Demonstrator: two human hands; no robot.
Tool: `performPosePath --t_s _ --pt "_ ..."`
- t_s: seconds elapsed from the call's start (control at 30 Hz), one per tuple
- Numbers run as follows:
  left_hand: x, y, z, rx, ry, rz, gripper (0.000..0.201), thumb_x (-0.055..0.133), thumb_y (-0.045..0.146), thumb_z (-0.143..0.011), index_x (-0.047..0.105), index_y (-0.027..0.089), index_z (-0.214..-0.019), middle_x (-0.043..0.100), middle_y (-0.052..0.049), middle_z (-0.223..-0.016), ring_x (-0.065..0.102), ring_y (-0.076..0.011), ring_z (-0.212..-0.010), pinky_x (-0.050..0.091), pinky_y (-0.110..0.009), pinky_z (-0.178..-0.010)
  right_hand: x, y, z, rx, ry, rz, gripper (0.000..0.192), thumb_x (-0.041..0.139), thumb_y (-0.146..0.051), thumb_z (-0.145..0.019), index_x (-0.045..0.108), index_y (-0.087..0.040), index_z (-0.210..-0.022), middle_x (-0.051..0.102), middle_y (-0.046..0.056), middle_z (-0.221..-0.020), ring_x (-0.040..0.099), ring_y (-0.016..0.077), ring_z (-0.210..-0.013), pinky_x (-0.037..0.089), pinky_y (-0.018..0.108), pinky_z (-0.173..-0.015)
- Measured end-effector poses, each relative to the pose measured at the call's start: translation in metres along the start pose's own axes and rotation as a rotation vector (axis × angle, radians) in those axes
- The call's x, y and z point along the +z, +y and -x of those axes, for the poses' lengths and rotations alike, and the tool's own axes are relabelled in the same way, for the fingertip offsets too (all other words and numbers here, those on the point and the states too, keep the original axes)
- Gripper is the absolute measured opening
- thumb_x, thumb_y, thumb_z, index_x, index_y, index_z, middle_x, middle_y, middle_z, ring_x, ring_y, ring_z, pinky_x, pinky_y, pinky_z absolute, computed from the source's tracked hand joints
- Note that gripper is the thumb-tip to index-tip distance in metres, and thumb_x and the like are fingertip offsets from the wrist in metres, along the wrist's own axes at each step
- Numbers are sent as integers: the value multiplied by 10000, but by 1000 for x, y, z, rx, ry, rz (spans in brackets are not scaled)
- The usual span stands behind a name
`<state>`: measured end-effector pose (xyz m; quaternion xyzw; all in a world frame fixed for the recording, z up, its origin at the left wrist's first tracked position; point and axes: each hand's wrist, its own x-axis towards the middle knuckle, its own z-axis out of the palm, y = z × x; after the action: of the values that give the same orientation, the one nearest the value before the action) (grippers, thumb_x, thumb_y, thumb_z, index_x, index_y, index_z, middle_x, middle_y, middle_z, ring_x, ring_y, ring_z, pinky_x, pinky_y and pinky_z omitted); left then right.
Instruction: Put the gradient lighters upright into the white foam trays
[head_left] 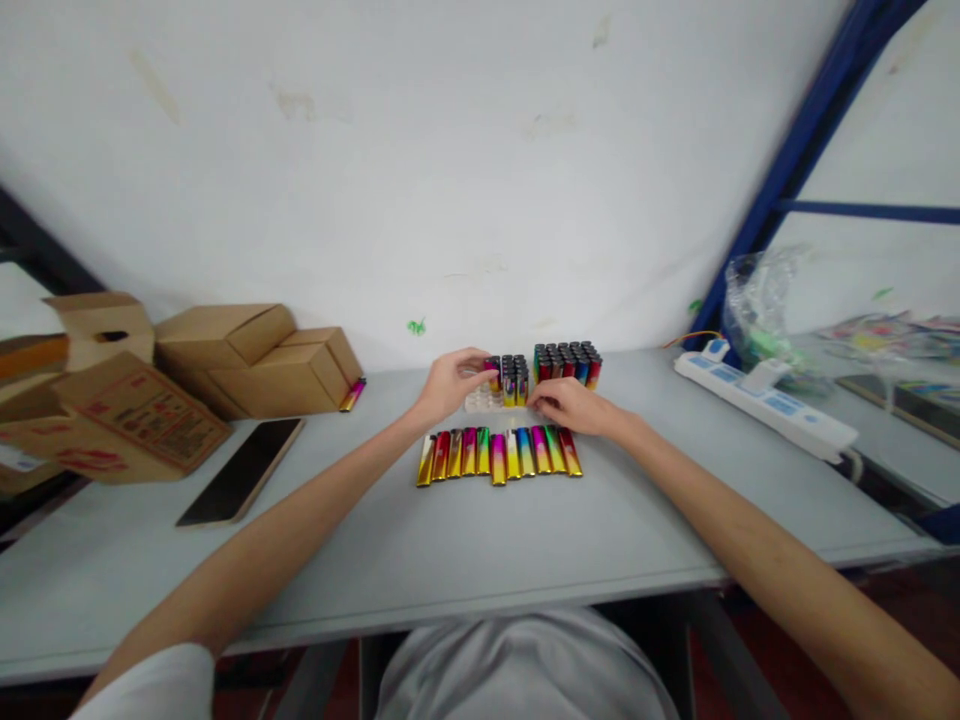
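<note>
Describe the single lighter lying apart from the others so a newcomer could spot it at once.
Start at the stack of cardboard boxes on the left of the grey table. At the right foot of the stack lies one lighter, tilted. Unlike the row of lighters near the hands, it lies alone.

Lighters (499, 453) before tray (486, 401); boxes (255, 360) left, power strip (765, 398) right

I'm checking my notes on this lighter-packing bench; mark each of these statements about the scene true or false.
1. A row of shiny multicoloured lighters lies flat on the grey table. True.
2. The left hand rests on the brown cardboard boxes. False: it is at the white tray of upright lighters.
3. A white power strip lies to the right. True.
4. The right hand holds the dark flat phone. False: the phone lies alone at left.
</note>
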<state>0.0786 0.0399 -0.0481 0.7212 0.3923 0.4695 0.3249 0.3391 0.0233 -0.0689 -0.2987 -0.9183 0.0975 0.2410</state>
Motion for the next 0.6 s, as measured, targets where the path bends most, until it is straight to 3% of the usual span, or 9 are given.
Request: performPosePath --t_s 0.23,0.43,0.6 --pt "1 -10 -6 54 -47 -180 337 793 406 -782 706 148 -982 775 -98 -936 734 -229 -906 585 -376 -870 0 0 -1 1 7 -2 272 507 -43 -887 745 -151 -965 773 69 -927 709 179 -840 533 285 -833" --pt "-5 -7 -11 22 -117 -169 356 836 400 -726 689 162 -947 774 -77 -867 728 -214 -808 588 -368 -819 -1 -2 -1 -4 8 -13 271 511 -44 -882 746 -154 -960 769 67 -898 700 176 -804 532 285 -808" --pt "-2 -17 -10 27 -93 -266 276 833 376 -727 656 170 -775 733 -40 -746 685 -181 -719 568 -325 -748 -1 -2 -1 6 6 -13 274 509 -47 -885 748 -156 -961 769 65 -901 701 174 -807 530 278 -810"
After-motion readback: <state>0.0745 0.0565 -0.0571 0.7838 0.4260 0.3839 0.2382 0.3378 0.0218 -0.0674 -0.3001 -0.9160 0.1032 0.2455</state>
